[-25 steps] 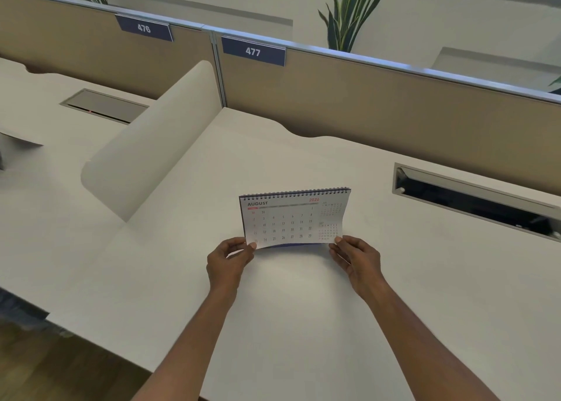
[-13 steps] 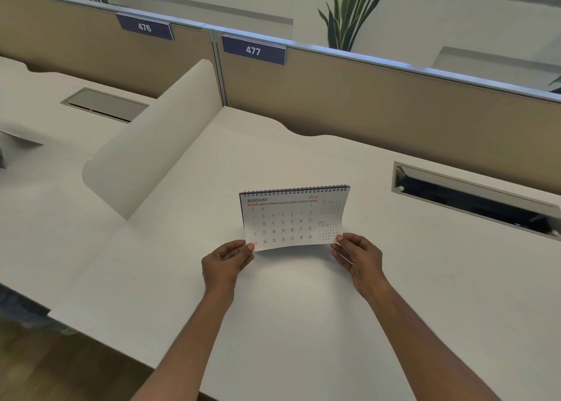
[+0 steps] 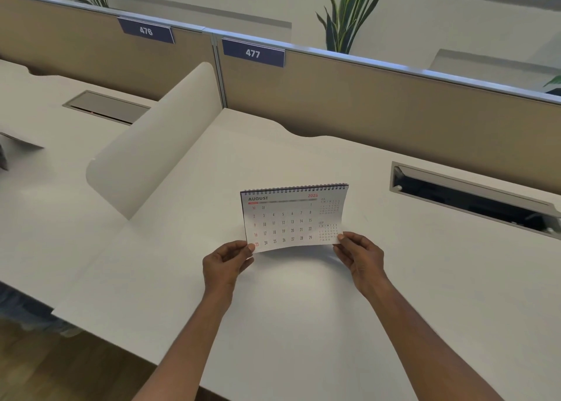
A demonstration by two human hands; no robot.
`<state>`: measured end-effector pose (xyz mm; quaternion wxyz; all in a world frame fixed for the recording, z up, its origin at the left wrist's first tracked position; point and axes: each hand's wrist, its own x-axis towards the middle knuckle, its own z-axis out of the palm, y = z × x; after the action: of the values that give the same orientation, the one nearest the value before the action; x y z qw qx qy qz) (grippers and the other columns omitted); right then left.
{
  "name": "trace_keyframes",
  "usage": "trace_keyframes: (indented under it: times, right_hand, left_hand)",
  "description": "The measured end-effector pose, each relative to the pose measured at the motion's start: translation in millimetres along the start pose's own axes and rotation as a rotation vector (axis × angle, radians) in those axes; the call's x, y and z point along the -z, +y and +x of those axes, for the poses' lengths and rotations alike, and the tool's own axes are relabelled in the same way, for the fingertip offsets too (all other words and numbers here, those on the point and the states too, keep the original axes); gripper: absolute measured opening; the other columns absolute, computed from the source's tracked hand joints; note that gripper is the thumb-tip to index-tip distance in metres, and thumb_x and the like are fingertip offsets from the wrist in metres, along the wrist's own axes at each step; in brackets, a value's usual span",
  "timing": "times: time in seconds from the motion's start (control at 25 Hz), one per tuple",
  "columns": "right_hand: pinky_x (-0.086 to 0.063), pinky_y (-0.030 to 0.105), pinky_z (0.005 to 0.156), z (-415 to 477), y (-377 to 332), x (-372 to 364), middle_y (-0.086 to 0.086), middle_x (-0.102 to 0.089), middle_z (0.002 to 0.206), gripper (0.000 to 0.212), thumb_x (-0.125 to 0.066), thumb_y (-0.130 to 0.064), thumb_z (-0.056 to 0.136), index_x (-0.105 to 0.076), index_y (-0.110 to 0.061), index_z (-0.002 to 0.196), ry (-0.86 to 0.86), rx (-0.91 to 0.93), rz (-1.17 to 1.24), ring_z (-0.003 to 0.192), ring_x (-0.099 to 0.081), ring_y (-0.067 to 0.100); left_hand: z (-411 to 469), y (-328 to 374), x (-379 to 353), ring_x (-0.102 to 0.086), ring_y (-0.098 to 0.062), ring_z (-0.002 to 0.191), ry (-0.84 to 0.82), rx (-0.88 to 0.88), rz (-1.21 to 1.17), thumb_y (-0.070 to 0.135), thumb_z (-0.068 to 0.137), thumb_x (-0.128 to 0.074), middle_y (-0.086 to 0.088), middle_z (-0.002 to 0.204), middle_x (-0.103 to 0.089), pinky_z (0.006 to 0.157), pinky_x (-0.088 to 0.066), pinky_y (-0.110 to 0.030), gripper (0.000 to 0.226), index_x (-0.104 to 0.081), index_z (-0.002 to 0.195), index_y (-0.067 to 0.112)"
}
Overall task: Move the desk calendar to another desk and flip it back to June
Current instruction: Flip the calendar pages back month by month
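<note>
Almost nothing has shifted in the last second. The desk calendar [image 3: 291, 218] sits in the same spot over the white desk [image 3: 303, 340], and my hands have stayed on its lower corners.

To my right, a long cable trough [image 3: 473, 200] is sunk into the desk top and stands open. Its inside is dark, and beyond a small pale bit near each end I cannot make out what lies in it. On the neighbouring desk to my left, a similar hatch [image 3: 104, 106] has a flat grey lid over it, so its contents are hidden.

Both my arms reach forward from the lower edge of the view, forearms bare, converging on the calendar. My left hand [image 3: 224, 264] pinches the front page at its lower left corner, thumb on the printed face and fingers curled behind. My right hand [image 3: 359, 256] pinches the lower right corner the same way. The page reads AUGUST 2026. Its spiral binding runs along the top, and its bottom edge bows between my two grips. The page hides the calendar's base.

The calendar is near the middle of the desk, in front of the tan partition [image 3: 394, 112] bearing the label 477 [image 3: 253, 53], well apart from the curved white divider [image 3: 151, 145].
</note>
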<state>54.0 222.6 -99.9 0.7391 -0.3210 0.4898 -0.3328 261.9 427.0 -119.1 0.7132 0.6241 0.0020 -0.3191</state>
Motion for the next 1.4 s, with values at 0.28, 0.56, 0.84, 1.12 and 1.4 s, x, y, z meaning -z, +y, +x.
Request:
trace_keyframes:
  times: [0.28, 0.56, 0.84, 1.12, 1.4]
  right_hand:
    - [-0.064, 0.033, 0.077, -2.7, 2.7, 4.8, 0.025, -0.074, 0.100, 0.012, -0.074, 0.010, 0.083, -0.070, 0.005, 0.094, 0.015, -0.042, 0.035, 0.081, -0.075, 0.030]
    - [-0.064, 0.034, 0.079, -5.4, 2.6, 3.0, 0.023, -0.074, 0.105, 0.018, -0.076, 0.008, 0.083, -0.069, 0.001, 0.098, 0.038, -0.046, 0.013, 0.091, -0.073, 0.031]
    - [-0.063, 0.033, 0.081, -7.8, -2.2, 1.0, 0.024, -0.071, 0.101, 0.012, -0.072, 0.014, 0.083, -0.069, 0.007, 0.094, 0.057, -0.064, 0.095, 0.088, -0.070, 0.032]
    - [-0.061, 0.031, 0.074, -13.2, -9.0, 9.9, 0.016, -0.077, 0.100, 0.019, -0.079, 0.004, 0.081, -0.072, -0.005, 0.095, 0.009, -0.055, -0.003, 0.082, -0.072, 0.023]
    - [-0.061, 0.028, 0.075, -19.1, -14.8, 22.4, 0.019, -0.079, 0.104, 0.016, -0.076, 0.003, 0.084, -0.074, 0.001, 0.100, -0.071, 0.066, -0.088, 0.093, -0.076, 0.027]
  left_hand:
    - [-6.2, 2.3, -2.4, -0.080, -0.022, 0.085, 0.012, 0.023, 0.035, 0.007, 0.075, -0.091, -0.009, 0.091, -0.083, 0.076, -0.065, -0.032, 0.019, -0.079, 0.090, 0.003]
    - [-12.6, 8.9, -3.4, -0.081, -0.029, 0.092, -0.067, 0.032, -0.013, -0.002, 0.078, -0.087, -0.017, 0.094, -0.083, 0.072, -0.065, -0.028, 0.023, -0.074, 0.097, -0.001]
    - [-17.7, 13.0, 5.2, -0.080, -0.030, 0.095, -0.136, 0.012, -0.009, -0.003, 0.081, -0.084, -0.019, 0.099, -0.082, 0.077, -0.065, -0.032, 0.024, -0.075, 0.104, 0.000]
    - [-20.7, 18.0, 7.0, -0.080, -0.027, 0.096, -0.142, -0.009, -0.012, 0.003, 0.086, -0.081, -0.017, 0.100, -0.082, 0.077, -0.066, -0.034, 0.014, -0.077, 0.100, 0.004]
    - [-23.4, 25.6, 6.5, -0.080, -0.027, 0.096, -0.131, -0.048, 0.013, 0.001, 0.088, -0.079, -0.015, 0.099, -0.083, 0.074, -0.065, -0.032, 0.015, -0.077, 0.101, 0.008]
